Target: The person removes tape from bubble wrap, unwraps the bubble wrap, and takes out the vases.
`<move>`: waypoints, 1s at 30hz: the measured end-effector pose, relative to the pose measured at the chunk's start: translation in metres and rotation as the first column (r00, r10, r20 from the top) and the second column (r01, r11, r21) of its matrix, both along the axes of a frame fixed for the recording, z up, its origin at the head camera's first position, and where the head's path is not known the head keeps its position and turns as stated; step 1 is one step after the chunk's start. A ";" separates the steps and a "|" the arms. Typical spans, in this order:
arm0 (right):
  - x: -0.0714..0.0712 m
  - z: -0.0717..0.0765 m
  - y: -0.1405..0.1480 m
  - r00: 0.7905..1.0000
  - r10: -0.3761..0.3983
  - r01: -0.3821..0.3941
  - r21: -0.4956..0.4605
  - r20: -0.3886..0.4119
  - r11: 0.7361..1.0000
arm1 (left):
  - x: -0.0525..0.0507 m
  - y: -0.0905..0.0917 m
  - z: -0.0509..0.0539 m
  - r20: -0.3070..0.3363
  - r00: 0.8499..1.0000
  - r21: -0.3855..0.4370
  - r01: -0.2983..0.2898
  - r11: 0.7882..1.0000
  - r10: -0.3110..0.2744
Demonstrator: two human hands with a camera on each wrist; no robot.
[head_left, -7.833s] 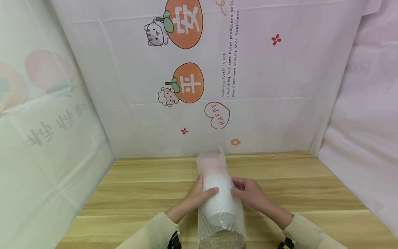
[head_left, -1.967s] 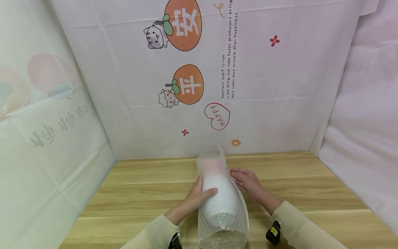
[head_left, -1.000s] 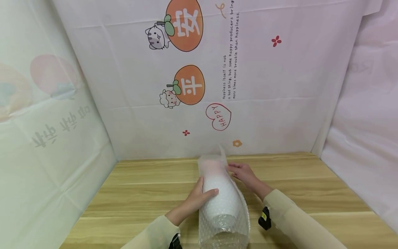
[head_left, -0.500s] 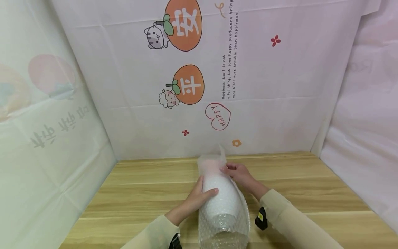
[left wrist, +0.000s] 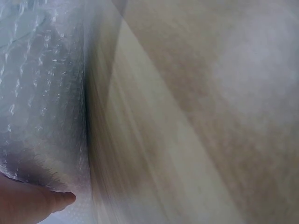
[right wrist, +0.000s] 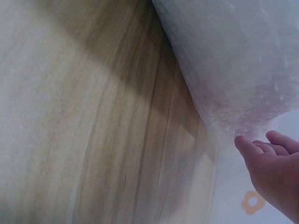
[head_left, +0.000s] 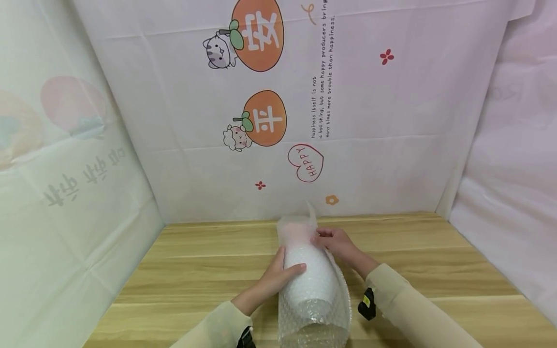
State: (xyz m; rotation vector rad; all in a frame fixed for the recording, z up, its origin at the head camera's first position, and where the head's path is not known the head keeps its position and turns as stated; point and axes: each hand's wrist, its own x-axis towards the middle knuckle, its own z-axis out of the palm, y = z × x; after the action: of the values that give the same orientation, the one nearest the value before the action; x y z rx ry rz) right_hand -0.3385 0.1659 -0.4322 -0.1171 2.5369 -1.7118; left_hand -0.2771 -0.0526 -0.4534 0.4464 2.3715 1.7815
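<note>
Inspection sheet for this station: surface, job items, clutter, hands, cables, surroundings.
Surface: light-brown wood-grain tabletop.
Job items: transparent plastic bubble wrap around a white, tapered object lying with its pinkish, narrower end toward the back; contents otherwise blurred by the wrap.
Clutter: nothing seen.
Hands: bare left hand grips the wrap's left side, thumb on top; bare right hand at its right edge, near the far end, grip unclear.
Cables: nothing seen.
Surroundings: white printed sheets behind and on both sides.

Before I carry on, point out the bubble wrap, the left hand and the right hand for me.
Bubble wrap (head_left: 314,282): head view, on its upper surface, about midway along.
Left hand (head_left: 276,276): head view, on the middle of the hand, below the thumb.
Right hand (head_left: 341,245): head view, on the middle of the hand.
</note>
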 end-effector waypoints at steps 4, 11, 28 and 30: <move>0.000 0.001 0.001 1.000 0.001 -0.001 0.004 0.007 1.000 | -0.001 0.000 -0.001 -0.004 1.000 0.001 0.000 1.000 0.000; 0.001 0.003 0.003 1.000 0.012 -0.012 0.017 0.003 1.000 | -0.001 0.000 -0.001 -0.005 1.000 -0.008 -0.006 1.000 0.006; -0.002 0.000 0.005 1.000 0.002 -0.001 0.029 -0.027 1.000 | 0.000 0.000 0.001 -0.003 1.000 -0.025 -0.016 1.000 0.016; -0.003 -0.001 0.005 0.999 0.005 -0.003 0.048 -0.043 0.999 | 0.000 0.000 0.001 -0.007 1.000 -0.024 -0.015 1.000 0.015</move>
State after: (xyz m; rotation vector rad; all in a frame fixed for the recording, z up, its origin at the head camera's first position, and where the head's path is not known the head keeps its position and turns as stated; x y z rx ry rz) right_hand -0.3417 0.1704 -0.4331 -0.1576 2.6047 -1.6637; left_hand -0.2770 -0.0530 -0.4525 0.4336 2.4047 1.7579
